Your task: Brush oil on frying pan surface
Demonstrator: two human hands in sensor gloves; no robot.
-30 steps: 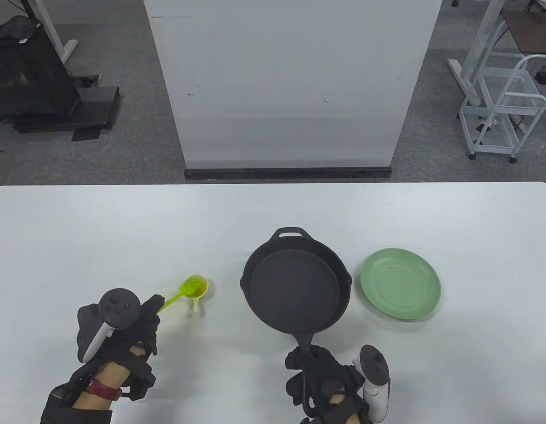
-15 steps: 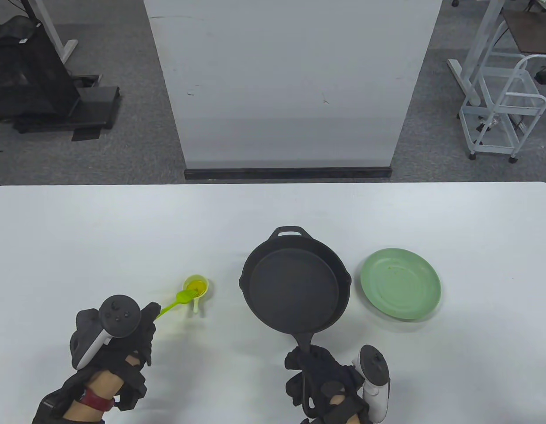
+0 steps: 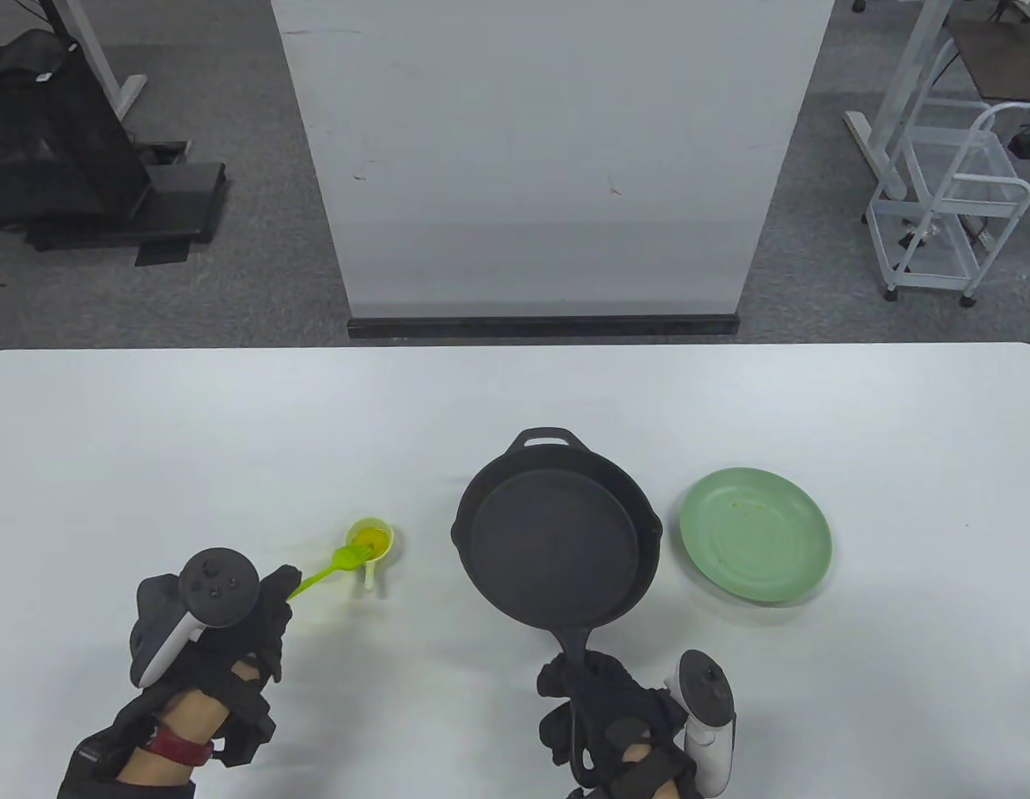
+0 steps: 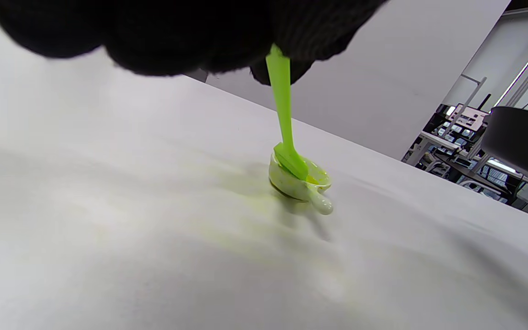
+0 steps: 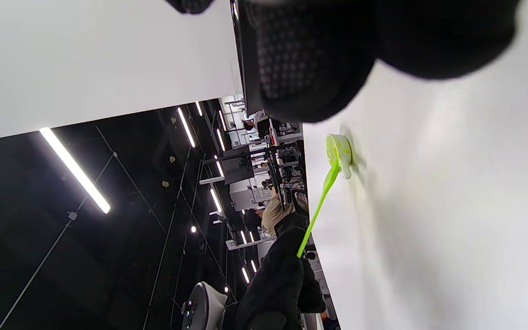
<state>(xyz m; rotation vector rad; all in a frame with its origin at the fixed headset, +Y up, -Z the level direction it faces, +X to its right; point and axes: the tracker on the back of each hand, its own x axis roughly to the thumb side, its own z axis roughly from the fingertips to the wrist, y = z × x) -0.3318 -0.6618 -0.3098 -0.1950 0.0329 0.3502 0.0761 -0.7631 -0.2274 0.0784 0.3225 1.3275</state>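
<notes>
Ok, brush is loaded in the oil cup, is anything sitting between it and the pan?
Nothing visible. The brush dips into the oil cup, and only bare table lies between it and the frying pan.

Both hands wear black knit gloves. The left hand (image 3: 219,645) carries a dark round tracker (image 3: 219,585) with a white handle, and a red band (image 3: 180,746) circles its bare wrist. The right hand (image 3: 610,720) bears a tracker (image 3: 708,707) with a dark head and a white grip.
</notes>
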